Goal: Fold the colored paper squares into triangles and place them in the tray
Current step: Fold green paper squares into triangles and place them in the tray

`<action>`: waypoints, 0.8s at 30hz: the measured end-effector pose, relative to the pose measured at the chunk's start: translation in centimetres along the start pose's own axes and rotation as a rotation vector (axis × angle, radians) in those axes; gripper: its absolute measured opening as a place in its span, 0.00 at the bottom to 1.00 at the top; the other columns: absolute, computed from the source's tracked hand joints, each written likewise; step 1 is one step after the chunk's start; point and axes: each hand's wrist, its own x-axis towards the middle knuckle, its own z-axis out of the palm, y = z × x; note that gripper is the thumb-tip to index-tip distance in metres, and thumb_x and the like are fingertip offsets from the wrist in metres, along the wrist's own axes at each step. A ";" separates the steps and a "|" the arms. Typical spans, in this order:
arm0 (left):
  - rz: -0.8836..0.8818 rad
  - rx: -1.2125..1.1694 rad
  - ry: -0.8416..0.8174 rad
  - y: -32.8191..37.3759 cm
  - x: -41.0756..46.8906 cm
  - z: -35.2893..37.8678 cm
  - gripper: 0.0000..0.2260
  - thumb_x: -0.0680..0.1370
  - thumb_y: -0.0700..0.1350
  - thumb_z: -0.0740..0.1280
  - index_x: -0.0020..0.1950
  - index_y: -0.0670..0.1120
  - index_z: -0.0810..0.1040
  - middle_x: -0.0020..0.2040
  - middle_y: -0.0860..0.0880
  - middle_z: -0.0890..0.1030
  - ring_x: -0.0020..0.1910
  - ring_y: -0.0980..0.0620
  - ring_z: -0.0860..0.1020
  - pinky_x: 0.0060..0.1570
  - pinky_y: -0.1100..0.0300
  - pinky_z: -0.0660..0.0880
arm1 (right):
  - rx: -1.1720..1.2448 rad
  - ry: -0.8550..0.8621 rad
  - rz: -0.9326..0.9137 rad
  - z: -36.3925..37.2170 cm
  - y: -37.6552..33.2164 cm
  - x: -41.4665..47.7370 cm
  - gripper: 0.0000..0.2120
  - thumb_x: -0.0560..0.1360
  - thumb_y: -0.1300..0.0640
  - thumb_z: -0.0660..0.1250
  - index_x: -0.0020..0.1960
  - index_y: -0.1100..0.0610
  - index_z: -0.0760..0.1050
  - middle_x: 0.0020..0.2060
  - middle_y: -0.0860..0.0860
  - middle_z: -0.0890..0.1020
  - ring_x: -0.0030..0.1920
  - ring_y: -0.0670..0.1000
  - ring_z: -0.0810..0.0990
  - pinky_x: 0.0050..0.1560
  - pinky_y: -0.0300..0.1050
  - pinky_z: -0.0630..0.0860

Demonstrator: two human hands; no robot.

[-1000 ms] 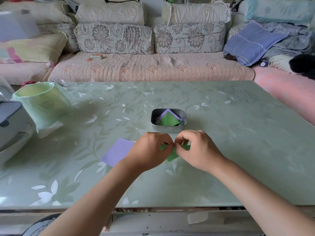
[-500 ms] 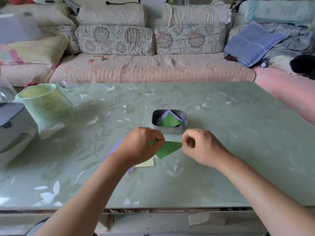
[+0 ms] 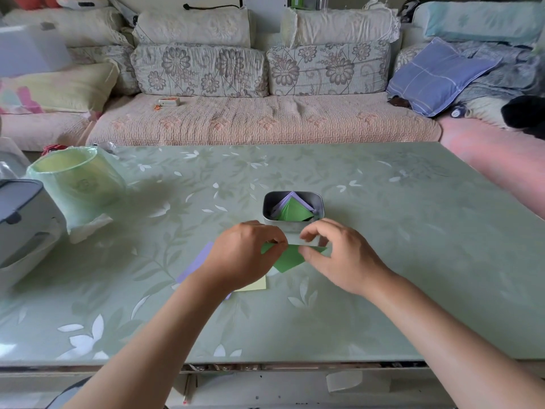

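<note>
hidden: our left hand (image 3: 244, 255) covers most of the purple square (image 3: 197, 260) and yellow square (image 3: 256, 286) | green triangle (image 3: 290, 258): left tip under that hand; we cannot tell whether our right hand (image 3: 339, 255) grips it | tray (image 3: 267, 206): stacked pieces uncountable | grey appliance (image 3: 20, 219): cut by left edge
</note>
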 end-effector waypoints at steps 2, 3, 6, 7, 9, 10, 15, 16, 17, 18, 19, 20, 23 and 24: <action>0.027 -0.014 0.013 0.0 0.1 0.3 0.03 0.77 0.50 0.69 0.47 0.57 0.83 0.35 0.63 0.75 0.42 0.59 0.76 0.40 0.59 0.74 | 0.022 -0.003 -0.045 0.4 -0.3 0.1 0.03 0.74 0.52 0.72 0.45 0.51 0.80 0.41 0.39 0.81 0.41 0.43 0.77 0.46 0.40 0.73; 0.036 -0.014 0.020 0.0 0.1 0.4 0.03 0.76 0.50 0.69 0.46 0.57 0.83 0.35 0.63 0.75 0.42 0.59 0.76 0.40 0.59 0.74 | 0.022 0.011 -0.062 0.4 -0.4 0.1 0.03 0.75 0.53 0.72 0.44 0.52 0.81 0.39 0.40 0.81 0.40 0.43 0.78 0.46 0.42 0.74; 0.118 0.003 0.064 0.1 0.2 0.9 0.04 0.75 0.50 0.68 0.44 0.55 0.83 0.36 0.60 0.79 0.40 0.58 0.77 0.38 0.59 0.75 | 0.021 0.017 -0.080 0.6 -0.4 0.1 0.04 0.75 0.54 0.72 0.43 0.53 0.81 0.38 0.41 0.83 0.39 0.44 0.79 0.45 0.45 0.75; 0.159 0.008 0.077 0.3 0.1 1.1 0.04 0.74 0.49 0.67 0.43 0.54 0.82 0.36 0.59 0.80 0.38 0.56 0.77 0.37 0.58 0.76 | 0.018 0.006 -0.085 0.6 -0.4 0.1 0.04 0.75 0.53 0.72 0.42 0.52 0.81 0.37 0.41 0.82 0.38 0.44 0.79 0.44 0.45 0.75; 0.215 0.015 0.088 0.5 0.1 1.5 0.06 0.74 0.49 0.66 0.42 0.52 0.82 0.34 0.56 0.80 0.36 0.55 0.77 0.34 0.57 0.75 | 0.027 -0.009 -0.080 0.6 -0.4 0.1 0.05 0.75 0.52 0.72 0.41 0.51 0.81 0.36 0.41 0.81 0.36 0.44 0.78 0.42 0.45 0.74; 0.225 0.014 0.088 0.6 0.1 1.6 0.07 0.74 0.49 0.64 0.41 0.52 0.82 0.34 0.56 0.80 0.35 0.54 0.77 0.33 0.57 0.75 | 0.043 -0.012 -0.067 0.6 -0.5 0.0 0.05 0.75 0.52 0.72 0.41 0.51 0.81 0.36 0.41 0.81 0.37 0.44 0.78 0.41 0.45 0.74; 0.220 0.001 0.072 0.2 0.2 1.4 0.11 0.74 0.52 0.61 0.42 0.52 0.82 0.34 0.55 0.79 0.34 0.56 0.75 0.31 0.59 0.74 | 0.111 -0.017 0.001 0.0 -0.7 0.0 0.04 0.74 0.57 0.73 0.41 0.52 0.82 0.37 0.41 0.82 0.40 0.44 0.80 0.43 0.42 0.76; 0.222 0.001 0.072 0.1 0.3 1.3 0.10 0.74 0.52 0.62 0.42 0.51 0.82 0.34 0.55 0.79 0.34 0.56 0.75 0.31 0.58 0.74 | 0.124 -0.014 0.007 -0.2 -0.8 0.0 0.05 0.75 0.58 0.73 0.40 0.52 0.81 0.37 0.41 0.82 0.40 0.44 0.80 0.43 0.41 0.75; 0.225 -0.002 0.072 0.0 0.3 1.1 0.09 0.74 0.50 0.63 0.42 0.51 0.82 0.34 0.55 0.78 0.34 0.55 0.75 0.32 0.59 0.73 | 0.139 -0.013 0.019 -0.5 -0.8 0.0 0.06 0.75 0.59 0.72 0.40 0.52 0.80 0.36 0.41 0.82 0.41 0.44 0.80 0.43 0.39 0.74; 0.223 -0.002 0.072 -0.1 0.3 0.9 0.07 0.75 0.48 0.64 0.43 0.50 0.81 0.34 0.55 0.78 0.36 0.55 0.74 0.32 0.60 0.72 | 0.149 -0.011 0.030 -0.7 -0.8 0.1 0.08 0.76 0.59 0.72 0.39 0.50 0.79 0.36 0.41 0.82 0.41 0.43 0.80 0.43 0.37 0.73; 0.220 0.001 0.073 -0.2 0.2 0.7 0.05 0.75 0.47 0.66 0.43 0.50 0.81 0.35 0.55 0.77 0.37 0.55 0.74 0.33 0.60 0.72 | 0.152 -0.008 0.042 -0.9 -0.8 0.1 0.10 0.76 0.59 0.71 0.38 0.48 0.78 0.36 0.40 0.82 0.40 0.43 0.79 0.42 0.35 0.72; 0.214 0.007 0.073 -0.4 0.2 0.5 0.03 0.75 0.45 0.67 0.43 0.50 0.81 0.35 0.55 0.77 0.37 0.55 0.74 0.33 0.60 0.72 | 0.153 -0.007 0.054 -1.1 -0.7 0.1 0.11 0.76 0.59 0.71 0.38 0.47 0.77 0.36 0.40 0.82 0.40 0.43 0.79 0.41 0.34 0.71; 0.176 0.018 0.056 -1.0 0.1 0.0 0.07 0.77 0.49 0.62 0.44 0.51 0.79 0.36 0.54 0.78 0.35 0.55 0.76 0.34 0.57 0.74 | 0.184 0.002 0.074 -1.5 -0.5 0.1 0.12 0.77 0.60 0.70 0.37 0.47 0.77 0.36 0.42 0.81 0.38 0.44 0.78 0.41 0.37 0.72; 0.162 0.022 0.051 -1.3 0.1 -0.2 0.10 0.77 0.51 0.59 0.45 0.51 0.79 0.37 0.54 0.78 0.36 0.53 0.77 0.34 0.55 0.75 | 0.196 0.004 0.081 -1.6 -0.4 0.1 0.12 0.77 0.60 0.70 0.37 0.48 0.77 0.36 0.42 0.81 0.38 0.44 0.78 0.41 0.37 0.72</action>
